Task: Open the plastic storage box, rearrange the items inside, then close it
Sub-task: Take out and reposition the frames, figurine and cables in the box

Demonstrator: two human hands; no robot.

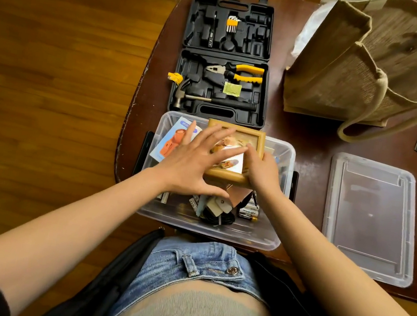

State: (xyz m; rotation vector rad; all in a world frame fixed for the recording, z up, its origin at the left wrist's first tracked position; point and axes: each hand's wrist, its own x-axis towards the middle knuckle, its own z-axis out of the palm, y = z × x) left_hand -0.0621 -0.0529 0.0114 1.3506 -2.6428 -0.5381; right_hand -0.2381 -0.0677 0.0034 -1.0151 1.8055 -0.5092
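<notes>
Head view: clear plastic storage box at tabletop's near edge, lid off beside it; inside, wooden picture frame, blue booklet, batteries, black cable. Left hand splayed flat on frame; right hand grips frame's right edge.
</notes>
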